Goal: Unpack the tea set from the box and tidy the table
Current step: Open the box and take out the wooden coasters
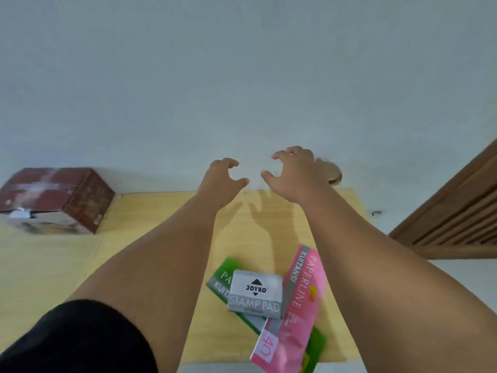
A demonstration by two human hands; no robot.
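A dark red cardboard box (57,196) with tape across its top stands at the far left of the yellow table (150,211). Both my arms reach forward over the table. My left hand (222,179) and my right hand (294,175) hover side by side above the table's far edge, near the white wall. Each has its fingers curled and spread, with nothing in them. The box is well to the left of both hands.
A grey stamp pad (255,296) lies on a green receipt book (223,281), beside a pink receipt book (298,308), near the front right. A round tan object (330,170) peeks out behind my right hand. A wooden slatted door (457,214) stands at right.
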